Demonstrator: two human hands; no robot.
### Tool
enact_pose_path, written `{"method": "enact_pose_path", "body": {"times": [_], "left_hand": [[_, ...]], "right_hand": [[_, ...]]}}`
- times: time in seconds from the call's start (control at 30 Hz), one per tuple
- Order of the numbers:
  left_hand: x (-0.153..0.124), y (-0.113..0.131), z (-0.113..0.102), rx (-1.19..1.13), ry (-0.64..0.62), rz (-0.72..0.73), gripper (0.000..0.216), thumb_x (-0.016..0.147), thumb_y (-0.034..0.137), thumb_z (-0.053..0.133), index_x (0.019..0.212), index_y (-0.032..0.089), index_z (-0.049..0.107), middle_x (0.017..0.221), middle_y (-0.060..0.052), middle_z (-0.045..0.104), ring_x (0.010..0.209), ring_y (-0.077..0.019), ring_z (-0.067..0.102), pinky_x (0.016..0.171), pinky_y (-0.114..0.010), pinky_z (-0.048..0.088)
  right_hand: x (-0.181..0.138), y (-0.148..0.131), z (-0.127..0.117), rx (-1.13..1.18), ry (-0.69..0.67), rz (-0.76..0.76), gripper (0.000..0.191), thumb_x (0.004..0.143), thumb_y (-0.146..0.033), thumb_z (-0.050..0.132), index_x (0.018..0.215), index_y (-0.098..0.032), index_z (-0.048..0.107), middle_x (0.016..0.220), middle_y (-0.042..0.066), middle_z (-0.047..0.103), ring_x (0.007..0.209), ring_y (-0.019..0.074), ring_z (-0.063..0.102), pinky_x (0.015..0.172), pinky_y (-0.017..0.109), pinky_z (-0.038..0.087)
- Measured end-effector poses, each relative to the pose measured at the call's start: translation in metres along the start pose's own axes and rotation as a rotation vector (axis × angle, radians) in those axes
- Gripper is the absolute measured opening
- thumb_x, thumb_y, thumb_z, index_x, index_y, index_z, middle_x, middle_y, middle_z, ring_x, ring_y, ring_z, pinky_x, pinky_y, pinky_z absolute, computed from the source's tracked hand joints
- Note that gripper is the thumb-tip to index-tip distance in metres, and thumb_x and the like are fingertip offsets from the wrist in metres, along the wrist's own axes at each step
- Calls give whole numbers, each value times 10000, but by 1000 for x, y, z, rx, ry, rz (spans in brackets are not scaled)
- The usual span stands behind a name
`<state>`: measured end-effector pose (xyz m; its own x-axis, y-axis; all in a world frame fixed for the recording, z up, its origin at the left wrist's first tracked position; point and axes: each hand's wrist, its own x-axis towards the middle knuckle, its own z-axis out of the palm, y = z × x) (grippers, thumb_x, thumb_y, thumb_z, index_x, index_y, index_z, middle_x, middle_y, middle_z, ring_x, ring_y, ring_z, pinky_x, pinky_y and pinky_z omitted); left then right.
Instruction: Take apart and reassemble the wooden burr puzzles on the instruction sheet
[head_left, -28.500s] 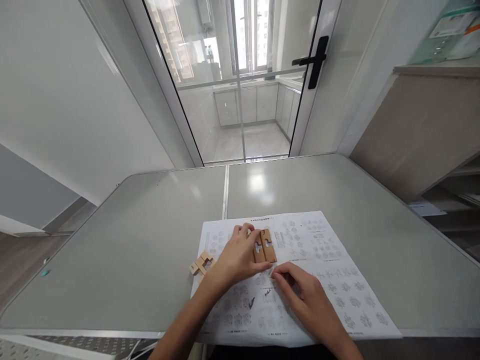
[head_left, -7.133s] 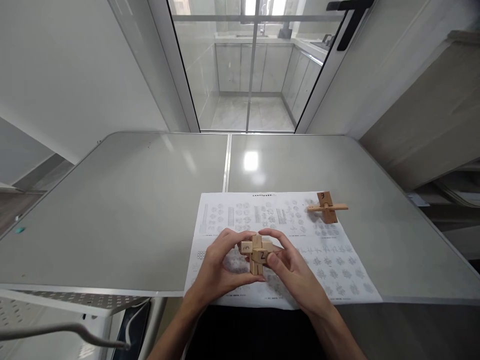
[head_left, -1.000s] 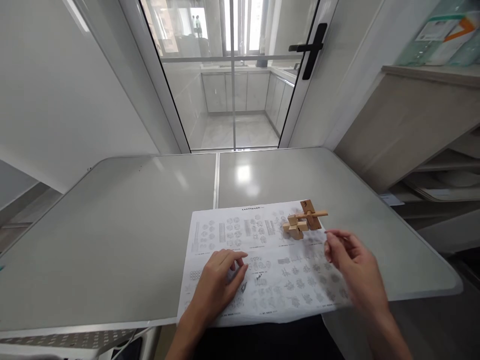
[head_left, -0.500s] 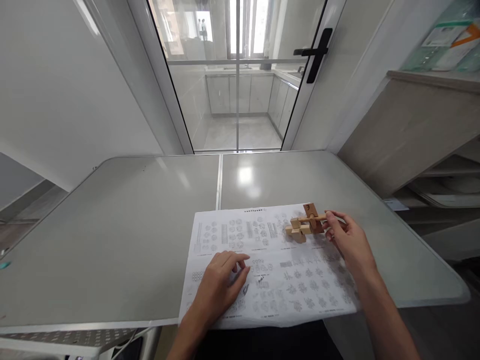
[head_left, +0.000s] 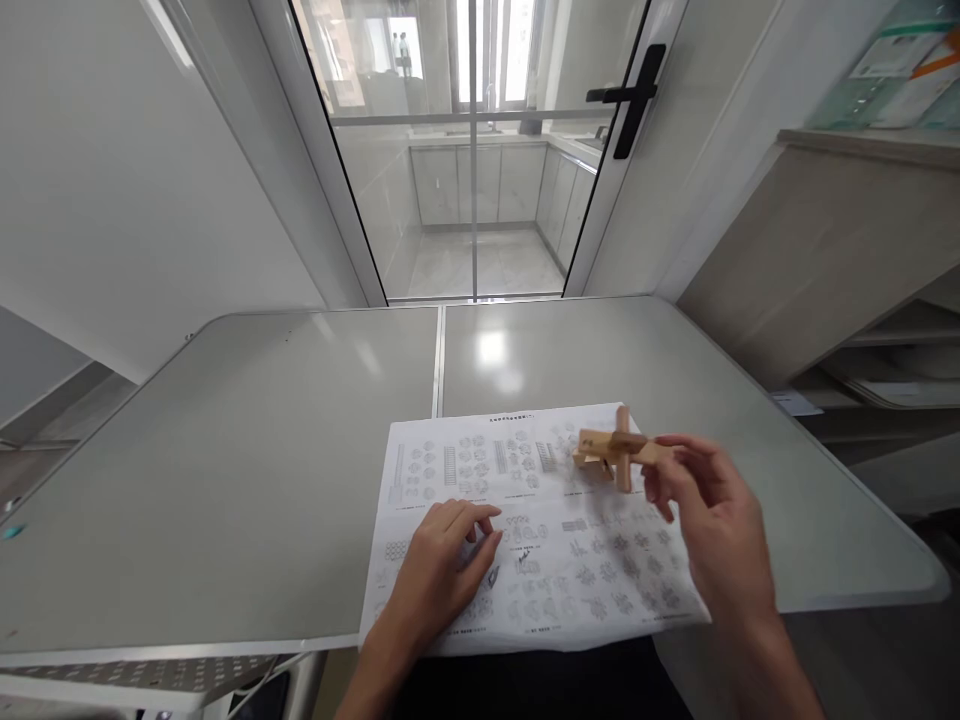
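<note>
My right hand (head_left: 709,500) pinches one end of a wooden interlocking puzzle (head_left: 622,448), made of crossed sticks and blocks. It is held above the far right part of a printed instruction sheet (head_left: 465,570). Paler wooden blocks at its left end are partly hidden behind the front stick; whether they are joined to it I cannot tell. My left hand (head_left: 446,565) lies on the near left part of the sheet, its fingers loosely curved and the thumb apart from the index finger, with nothing held. Small line drawings fill the sheet.
The grey folding table (head_left: 262,480) has a seam down its middle. A glass door (head_left: 420,200) with a black handle (head_left: 637,100) stands beyond the far edge. Shelves (head_left: 862,240) with plastic bottles on top are at the right. A small teal object (head_left: 13,532) is at the far left.
My right hand has turned the wooden puzzle, so a stick now stands crosswise to the held one. The hand has shifted slightly right and nearer. The left hand has stayed in place.
</note>
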<state>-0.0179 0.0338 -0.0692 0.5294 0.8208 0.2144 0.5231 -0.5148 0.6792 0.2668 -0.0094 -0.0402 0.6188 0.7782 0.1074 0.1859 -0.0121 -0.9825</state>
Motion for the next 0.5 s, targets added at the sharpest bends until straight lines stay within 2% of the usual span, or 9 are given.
{"method": "enact_pose_path", "body": {"times": [0.1, 0.23, 0.3, 0.4, 0.5], "left_hand": [[-2, -1, 1, -28, 14, -19, 357, 986, 218, 654, 1327, 295, 586, 1071, -23, 714, 904, -199, 655, 873, -391, 564], [-5, -1, -1, -78, 53, -54, 986, 777, 332, 907, 1581, 328, 335, 1439, -115, 594, 1217, -301, 629, 993, -467, 567], [-5, 0, -3, -107, 43, -54, 1174, 686, 404, 974, 1620, 339, 266, 1559, -144, 501, 1357, -357, 561, 1042, -502, 553], [-5, 2, -6, -170, -9, -32, 1249, 660, 510, 982, 1645, 358, 229, 1648, -158, 408, 1445, -396, 501, 1098, -537, 524], [-7, 3, -8, -234, -56, -30, 1189, 704, 551, 947, 1649, 371, 248, 1658, -151, 416, 1475, -396, 484, 1156, -546, 485]], "right_hand": [[-30, 0, 19, 53, -204, 75, 351, 992, -502, 641, 1214, -235, 696, 745, -11, 610, 602, 151, 534, 544, 258, 465], [-60, 9, 47, 93, -377, 148, 367, 1009, -530, 614, 1196, -218, 666, 727, -10, 614, 629, 169, 591, 603, 277, 507], [-68, 11, 57, 126, -437, 175, 372, 1010, -535, 616, 1196, -214, 648, 766, -1, 633, 644, 171, 611, 612, 280, 514], [-74, 11, 64, 175, -524, 190, 362, 1020, -526, 616, 1202, -214, 633, 781, -3, 637, 657, 168, 623, 637, 281, 525], [-77, 10, 66, 225, -591, 195, 338, 1034, -507, 609, 1207, -218, 630, 791, -7, 641, 655, 159, 626, 659, 282, 530]]}}
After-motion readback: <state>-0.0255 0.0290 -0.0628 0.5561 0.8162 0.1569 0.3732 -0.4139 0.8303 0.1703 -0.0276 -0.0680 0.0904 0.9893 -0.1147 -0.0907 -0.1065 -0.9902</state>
